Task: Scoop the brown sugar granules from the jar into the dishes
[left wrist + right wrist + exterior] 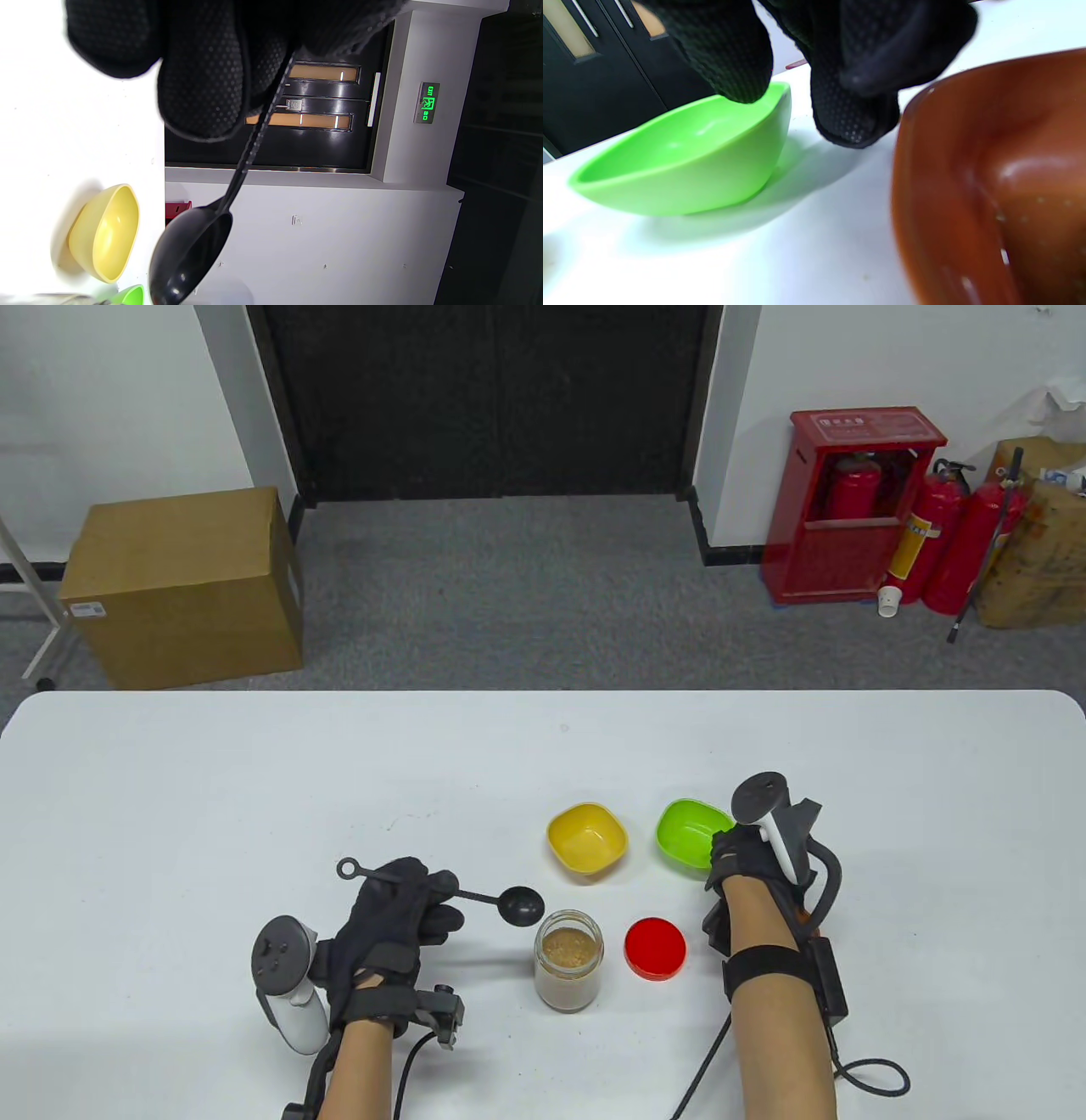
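Desk (212,780): white, carries every item below; we keep the working set clustered at the near edge, within reach of both hands.

Left hand (394,912): gloved fingers curled round the middle of the scoop's handle, raised clear of the desk. We judge the grip is placed mid-handle so the bowl end can be swung over the jar beside it.

Right hand (747,857): at the near rim of the green dish. In the right wrist view one fingertip sits at that rim, but we cannot tell whether it pinches the rim or merely touches it; probably it steadies or shifts the dish.

Jar (568,960): clear glass, lid off, upright, partly filled with brown sugar granules (568,948). It stands between the two hands, just beside the scoop's bowl.

Yellow dish (587,840): beyond the jar, open side up, looks empty.

Green dish (689,833): just beside the yellow one, also looks empty in the right wrist view.

Brown dish (1001,182): seen only in the right wrist view, close to the camera, near the green dish; a few specks inside.

Scoop (475,897): black, long-handled, bowl showing no sugar, hovering next to the jar mouth. No scooping appears done yet.

Red lid (655,948): flat on the desk right of the jar, set aside to leave the mouth open.
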Demonstrator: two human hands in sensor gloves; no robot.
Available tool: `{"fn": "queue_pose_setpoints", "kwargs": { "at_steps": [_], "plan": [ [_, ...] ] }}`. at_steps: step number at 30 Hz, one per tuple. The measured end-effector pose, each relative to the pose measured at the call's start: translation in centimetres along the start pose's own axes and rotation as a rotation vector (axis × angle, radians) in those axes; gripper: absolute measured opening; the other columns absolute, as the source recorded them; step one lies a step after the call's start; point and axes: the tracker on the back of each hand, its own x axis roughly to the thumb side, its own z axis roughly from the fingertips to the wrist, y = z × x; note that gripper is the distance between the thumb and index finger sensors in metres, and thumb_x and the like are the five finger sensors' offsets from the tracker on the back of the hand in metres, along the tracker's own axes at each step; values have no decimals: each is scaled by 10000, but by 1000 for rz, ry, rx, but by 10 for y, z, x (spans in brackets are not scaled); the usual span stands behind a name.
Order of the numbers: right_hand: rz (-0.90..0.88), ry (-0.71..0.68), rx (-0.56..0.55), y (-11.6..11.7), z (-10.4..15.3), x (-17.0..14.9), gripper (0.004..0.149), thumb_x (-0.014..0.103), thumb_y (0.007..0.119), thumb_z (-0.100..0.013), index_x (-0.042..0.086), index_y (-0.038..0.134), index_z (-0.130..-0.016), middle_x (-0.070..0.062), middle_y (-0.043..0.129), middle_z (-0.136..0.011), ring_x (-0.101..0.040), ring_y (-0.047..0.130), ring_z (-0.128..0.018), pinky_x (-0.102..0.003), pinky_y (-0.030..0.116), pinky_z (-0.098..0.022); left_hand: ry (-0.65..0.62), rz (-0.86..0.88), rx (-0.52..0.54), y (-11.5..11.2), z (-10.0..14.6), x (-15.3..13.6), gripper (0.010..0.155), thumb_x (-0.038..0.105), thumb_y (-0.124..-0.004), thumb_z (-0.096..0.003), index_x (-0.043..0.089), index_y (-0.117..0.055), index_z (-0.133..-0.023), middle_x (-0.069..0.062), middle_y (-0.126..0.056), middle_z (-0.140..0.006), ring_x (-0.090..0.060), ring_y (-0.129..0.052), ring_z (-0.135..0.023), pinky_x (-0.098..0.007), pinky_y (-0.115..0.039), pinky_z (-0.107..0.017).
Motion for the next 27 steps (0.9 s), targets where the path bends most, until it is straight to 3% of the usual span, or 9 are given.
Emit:
{"fn": "queue_pose_setpoints", "kwargs": {
  "at_steps": [8, 14, 27],
  "plan": [
    [26, 49, 90, 10, -4, 6, 670, 416, 841, -544, -141, 736, -900, -156, 1061, -458, -235, 932, -134, -367, 787, 22, 2, -5, -2, -1, 0, -2, 510, 429, -779, -579, 130, -655, -973, -11, -978, -826, -184, -1102, -534, -446, -872, -457],
    [-79, 129, 159, 13, -7, 2, 665, 422, 814, -562, -165, 746, -867, -123, 1059, -414, -211, 928, -100, -348, 783, 46, 4, -5, -3, -1, 0, -3, 509, 430, -779, -579, 131, -655, -973, -7, -977, -827, -182, -1102, -534, -446, -872, -457],
    [-159, 175, 166, 20, -5, 2, 501, 342, 769, -581, -107, 772, -801, -35, 1040, -357, -172, 932, -69, -325, 791, 66, 11, 0, -4, -2, 0, -3, 509, 428, -781, -579, 130, -657, -972, -11, -978, -825, -187, -1101, -533, -449, -871, -456]
  ]
}}
